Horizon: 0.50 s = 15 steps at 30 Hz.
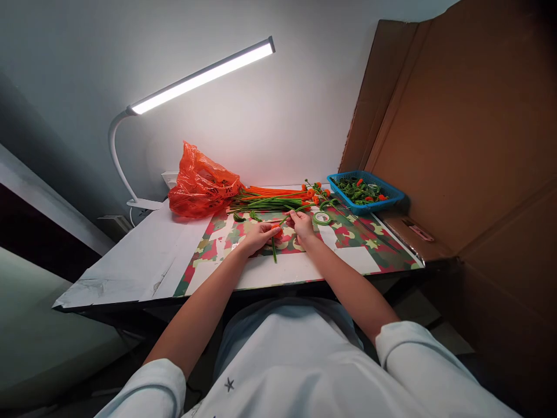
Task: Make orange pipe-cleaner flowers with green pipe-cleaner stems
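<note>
Between the fingers of my left hand (259,238) is an orange artificial flower (277,231). A short green stem (274,254) points down from beside it, toward the table's front edge. My right hand (301,225) is closed, its fingertips pinching a thin green strand (284,219) just above the flower. Whether this strand is stem or tape I cannot tell. Right of that hand lies a roll of green tape (322,218). Behind both hands is a bundle of green and orange stems (270,200), with several small orange flowers (311,191) at its right end.
A crumpled orange plastic bag (202,186) stands at the back left, over one end of the bundle. The blue basket (365,208) at the back right holds green leaves and orange pieces. A lit lamp (204,75) hangs above; a cardboard sheet (470,128) walls the right side.
</note>
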Each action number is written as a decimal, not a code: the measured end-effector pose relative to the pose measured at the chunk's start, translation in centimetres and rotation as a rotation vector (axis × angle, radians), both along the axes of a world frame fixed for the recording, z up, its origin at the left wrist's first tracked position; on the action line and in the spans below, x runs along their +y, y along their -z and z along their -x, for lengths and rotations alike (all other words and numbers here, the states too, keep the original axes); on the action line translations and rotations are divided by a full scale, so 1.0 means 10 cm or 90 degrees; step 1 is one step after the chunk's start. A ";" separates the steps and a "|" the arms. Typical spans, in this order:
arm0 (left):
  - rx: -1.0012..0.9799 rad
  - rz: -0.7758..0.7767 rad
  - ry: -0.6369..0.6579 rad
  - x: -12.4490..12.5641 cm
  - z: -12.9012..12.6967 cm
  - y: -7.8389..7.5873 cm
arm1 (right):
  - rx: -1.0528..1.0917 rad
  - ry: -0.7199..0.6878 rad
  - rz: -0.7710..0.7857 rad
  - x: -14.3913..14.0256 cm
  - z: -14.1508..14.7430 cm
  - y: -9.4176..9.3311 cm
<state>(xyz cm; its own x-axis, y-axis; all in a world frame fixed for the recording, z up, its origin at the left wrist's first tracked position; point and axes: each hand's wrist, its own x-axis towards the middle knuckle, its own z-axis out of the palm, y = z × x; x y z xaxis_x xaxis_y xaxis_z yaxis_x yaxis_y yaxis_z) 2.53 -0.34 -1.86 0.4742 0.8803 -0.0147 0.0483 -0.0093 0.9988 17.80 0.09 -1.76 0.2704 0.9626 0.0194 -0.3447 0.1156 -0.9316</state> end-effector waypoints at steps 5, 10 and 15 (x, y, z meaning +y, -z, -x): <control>-0.013 0.006 -0.005 -0.04 -0.04 -0.04 | 0.004 0.049 -0.028 -0.01 0.01 -0.02; -0.033 0.024 -0.003 -0.07 -0.08 -0.07 | 0.000 0.094 -0.038 0.00 0.00 -0.01; -0.043 0.033 -0.001 -0.07 -0.14 -0.07 | -0.005 0.133 -0.040 0.02 -0.02 0.00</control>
<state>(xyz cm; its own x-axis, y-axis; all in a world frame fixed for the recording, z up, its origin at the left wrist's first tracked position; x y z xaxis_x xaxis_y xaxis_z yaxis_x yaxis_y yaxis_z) 3.89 -1.06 -1.15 0.4748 0.8796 -0.0287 -0.0197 0.0432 0.9989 17.96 0.27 -1.73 0.4642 0.8821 0.0806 -0.2999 0.2422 -0.9227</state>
